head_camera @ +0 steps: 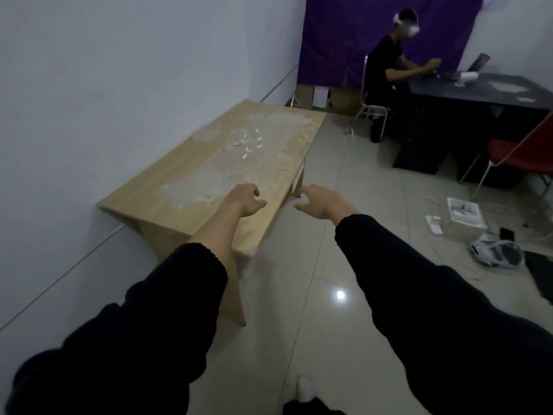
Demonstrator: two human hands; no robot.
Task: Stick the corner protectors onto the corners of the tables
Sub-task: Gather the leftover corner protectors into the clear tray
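A light wooden table stands against the white wall on the left. Several small white corner protectors lie scattered on its far half. My left hand hovers above the table's near part, fingers loosely curled, holding nothing. Beyond the table's right edge, my right hand is stretched out over the floor, fingers relaxed and empty. Both arms wear dark sleeves. The table's near corner is bare wood.
A person with a headset sits on a chair at a dark desk at the back right. A red chair stands on the right. A white box, cables and a headset lie on the tiled floor.
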